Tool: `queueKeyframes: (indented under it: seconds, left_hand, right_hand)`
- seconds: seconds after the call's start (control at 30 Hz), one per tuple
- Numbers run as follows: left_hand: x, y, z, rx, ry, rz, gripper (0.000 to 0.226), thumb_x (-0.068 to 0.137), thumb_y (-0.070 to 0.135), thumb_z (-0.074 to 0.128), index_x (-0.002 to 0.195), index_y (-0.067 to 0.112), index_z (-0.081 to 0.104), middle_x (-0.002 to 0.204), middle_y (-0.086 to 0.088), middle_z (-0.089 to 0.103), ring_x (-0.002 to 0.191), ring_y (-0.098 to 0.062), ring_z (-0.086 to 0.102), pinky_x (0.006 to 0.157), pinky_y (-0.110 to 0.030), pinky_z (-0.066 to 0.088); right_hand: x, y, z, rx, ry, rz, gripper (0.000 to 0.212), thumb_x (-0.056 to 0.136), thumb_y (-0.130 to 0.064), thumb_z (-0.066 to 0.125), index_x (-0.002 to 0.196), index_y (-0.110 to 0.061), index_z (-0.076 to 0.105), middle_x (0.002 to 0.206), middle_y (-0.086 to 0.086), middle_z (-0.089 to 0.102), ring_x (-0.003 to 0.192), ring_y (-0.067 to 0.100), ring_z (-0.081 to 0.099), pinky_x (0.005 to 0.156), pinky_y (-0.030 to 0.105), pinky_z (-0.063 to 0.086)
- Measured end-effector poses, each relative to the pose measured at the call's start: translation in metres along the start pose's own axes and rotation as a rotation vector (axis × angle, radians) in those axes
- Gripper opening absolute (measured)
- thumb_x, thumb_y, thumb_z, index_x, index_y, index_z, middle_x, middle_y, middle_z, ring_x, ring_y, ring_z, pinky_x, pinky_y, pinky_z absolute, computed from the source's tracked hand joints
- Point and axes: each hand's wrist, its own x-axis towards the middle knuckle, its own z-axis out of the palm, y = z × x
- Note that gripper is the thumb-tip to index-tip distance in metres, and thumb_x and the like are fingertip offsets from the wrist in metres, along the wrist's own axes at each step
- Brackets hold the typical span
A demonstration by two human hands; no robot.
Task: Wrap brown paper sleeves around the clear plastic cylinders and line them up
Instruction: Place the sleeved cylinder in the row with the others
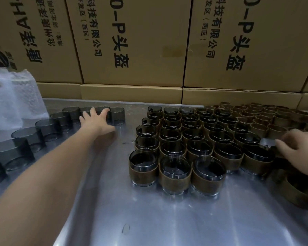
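Item: smooth grey metal desk (149, 219), reflective, backed by a wall of stacked tan cardboard cartons (140, 41) printed in black. Left side: a curved row of bare smoky clear plastic cylinders (48, 126), unsleeved, running from the near left edge toward the far middle, each just beside the next. Left hand (94, 118), arm fully extended, fingers spread and straight over the far end of that row, touching or nearly touching a cylinder; it grips nothing that can be made out. Centre and right: a dense block of cylinders wrapped in brown paper sleeves (176, 174), lined up in rows touching one another, with empty brown paper sleeve rings (256, 112) massed behind them at the far right. Right hand (299, 148), fingers curled down among items at the right edge; whether it pinches a sleeve cannot be told. Far left: crumpled white bubble wrap (11, 96). Risks, as judged: the long reach could knock neighbouring bare cylinders, sending them rolling or toppling down the row; a drag back across the desk could clip the sleeved block's near-left corner; light sleeves may be scattered by the right wrist. Clearances: an open lane lies between bare row and sleeved block, widening toward the near edge; far side is closed by cartons.
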Motion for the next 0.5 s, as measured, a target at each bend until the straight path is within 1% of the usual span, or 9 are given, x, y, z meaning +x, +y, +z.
queueKeyframes:
  seconds: [0.03, 0.1, 0.17, 0.27, 0.33, 0.4, 0.5]
  left_hand:
    - [0.005, 0.000, 0.001, -0.009, -0.015, -0.006, 0.082, 0.082, 0.062, 0.057, 0.149, 0.039, 0.016, 0.157, -0.019, 0.009, 0.142, -0.047, 0.007, 0.115, -0.057, 0.005]
    - [0.013, 0.000, 0.002, -0.025, -0.021, -0.004, 0.084, 0.079, 0.077, 0.045, 0.149, 0.043, 0.012, 0.159, -0.017, 0.005, 0.143, -0.047, 0.001, 0.114, -0.059, 0.001]
    - [0.020, 0.001, 0.002, -0.037, -0.018, 0.007, 0.087, 0.075, 0.086, 0.032, 0.149, 0.045, 0.012, 0.160, -0.016, 0.003, 0.144, -0.047, -0.002, 0.114, -0.061, -0.001]
    - [0.026, 0.003, 0.000, -0.034, -0.036, -0.008, 0.091, 0.071, 0.090, 0.023, 0.149, 0.043, 0.016, 0.159, -0.018, 0.006, 0.144, -0.048, -0.002, 0.113, -0.063, -0.003]
    - [0.028, 0.003, -0.002, -0.029, -0.058, -0.025, 0.091, 0.069, 0.091, 0.024, 0.147, 0.042, 0.021, 0.157, -0.020, 0.010, 0.143, -0.050, 0.001, 0.112, -0.065, -0.003]
    - [0.031, 0.003, -0.006, -0.014, -0.090, -0.022, 0.090, 0.068, 0.091, 0.026, 0.143, 0.042, 0.027, 0.156, -0.020, 0.011, 0.142, -0.051, 0.005, 0.110, -0.067, -0.001]
    - [0.032, 0.002, -0.011, 0.055, -0.148, 0.008, 0.089, 0.068, 0.091, 0.027, 0.142, 0.042, 0.029, 0.157, -0.014, 0.008, 0.142, -0.049, 0.010, 0.109, -0.068, 0.003]
  right_hand:
    - [-0.005, -0.003, 0.003, -0.024, 0.040, -0.034, 0.039, 0.078, -0.073, 0.026, 0.084, -0.038, 0.042, 0.072, -0.006, 0.054, 0.062, 0.019, 0.055, 0.052, 0.039, 0.054]
    - [-0.015, -0.008, 0.008, -0.016, 0.063, -0.059, 0.048, 0.078, -0.078, 0.006, 0.086, -0.043, 0.037, 0.072, -0.009, 0.051, 0.062, 0.018, 0.055, 0.053, 0.038, 0.053]
    - [-0.021, -0.009, 0.012, 0.050, 0.095, -0.060, 0.056, 0.079, -0.080, -0.002, 0.089, -0.042, 0.039, 0.074, -0.009, 0.053, 0.064, 0.020, 0.056, 0.057, 0.040, 0.053]
    - [-0.024, -0.010, 0.012, 0.081, 0.105, -0.046, 0.060, 0.080, -0.081, -0.001, 0.091, -0.039, 0.041, 0.072, -0.011, 0.055, 0.061, 0.016, 0.054, 0.056, 0.040, 0.053]
    - [-0.025, -0.010, 0.012, 0.085, 0.103, -0.034, 0.060, 0.083, -0.079, 0.001, 0.090, -0.037, 0.043, 0.066, -0.013, 0.055, 0.054, 0.011, 0.051, 0.052, 0.037, 0.052]
    - [-0.027, -0.010, 0.011, 0.074, 0.098, -0.018, 0.057, 0.085, -0.078, 0.003, 0.089, -0.039, 0.045, 0.061, -0.013, 0.055, 0.051, 0.009, 0.049, 0.049, 0.037, 0.051]
    - [-0.030, -0.012, 0.008, 0.078, 0.093, -0.005, 0.057, 0.086, -0.077, 0.004, 0.091, -0.041, 0.048, 0.057, -0.011, 0.054, 0.048, 0.010, 0.048, 0.049, 0.037, 0.051]
